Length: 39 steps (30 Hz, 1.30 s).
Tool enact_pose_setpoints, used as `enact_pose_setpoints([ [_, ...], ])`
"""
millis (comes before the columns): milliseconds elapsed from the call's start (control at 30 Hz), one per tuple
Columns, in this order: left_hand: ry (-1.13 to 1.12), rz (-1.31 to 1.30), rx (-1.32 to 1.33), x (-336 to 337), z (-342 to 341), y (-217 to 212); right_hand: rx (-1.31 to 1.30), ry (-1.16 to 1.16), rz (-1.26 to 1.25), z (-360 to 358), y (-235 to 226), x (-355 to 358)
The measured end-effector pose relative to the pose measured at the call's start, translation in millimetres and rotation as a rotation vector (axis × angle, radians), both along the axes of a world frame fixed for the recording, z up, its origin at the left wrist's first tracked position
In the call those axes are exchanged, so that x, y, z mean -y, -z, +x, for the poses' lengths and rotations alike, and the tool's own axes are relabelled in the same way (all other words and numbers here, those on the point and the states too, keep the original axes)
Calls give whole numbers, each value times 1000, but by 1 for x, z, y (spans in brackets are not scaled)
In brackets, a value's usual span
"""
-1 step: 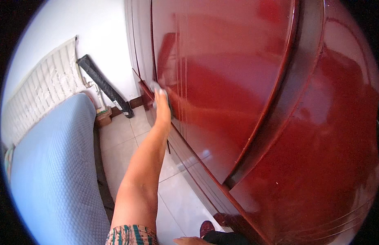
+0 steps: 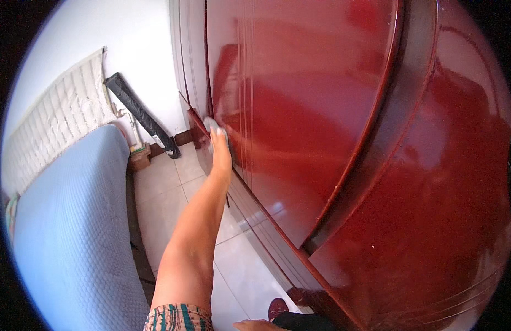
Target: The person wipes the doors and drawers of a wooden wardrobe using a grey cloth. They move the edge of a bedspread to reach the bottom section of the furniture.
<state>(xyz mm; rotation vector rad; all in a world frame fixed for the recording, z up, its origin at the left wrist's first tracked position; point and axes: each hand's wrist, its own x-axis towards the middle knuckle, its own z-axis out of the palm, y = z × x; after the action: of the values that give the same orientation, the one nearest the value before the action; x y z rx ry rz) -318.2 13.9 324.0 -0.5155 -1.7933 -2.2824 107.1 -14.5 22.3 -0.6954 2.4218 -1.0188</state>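
Note:
My left arm reaches forward to the lower left part of a glossy dark red wardrobe door [image 2: 299, 138]. Under the fingers of my left hand [image 2: 221, 150] is a grey cloth [image 2: 210, 123], held flat against the door near its bottom edge. The hand hides most of the cloth. At the lower edge of the picture only a strip of my right hand [image 2: 258, 325] shows, close to my dark trouser leg. Its fingers are mostly cut off, so what it does cannot be made out.
On the left stands a bed with a light blue quilted cover [image 2: 73, 231], a white radiator [image 2: 62, 105] behind it. A long black wrapped roll [image 2: 142, 116] leans on the white wall. Pale floor tiles [image 2: 162, 204] run between bed and wardrobe. A dark red shoe [image 2: 277, 308] shows below.
My left hand has slid a little way down the door toward me, and more of the grey cloth shows beyond its fingertips. My right hand stays at the lower edge.

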Motion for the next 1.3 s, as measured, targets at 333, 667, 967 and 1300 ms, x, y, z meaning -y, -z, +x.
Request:
enact_pose_setpoints([
  [333,-83,-406,-335,-4,206,37,209,-166,221,-14,-62,13],
  [667,-46,-381,-1096,-24,276,-6,290,-95,225,-5,-65,12],
  [967,-184,-182,-426,-15,152,-33,367,-78,228,-5,-65,10],
  [1300,-27,-309,-571,-14,245,-8,428,-74,243,-7,-44,12],
])
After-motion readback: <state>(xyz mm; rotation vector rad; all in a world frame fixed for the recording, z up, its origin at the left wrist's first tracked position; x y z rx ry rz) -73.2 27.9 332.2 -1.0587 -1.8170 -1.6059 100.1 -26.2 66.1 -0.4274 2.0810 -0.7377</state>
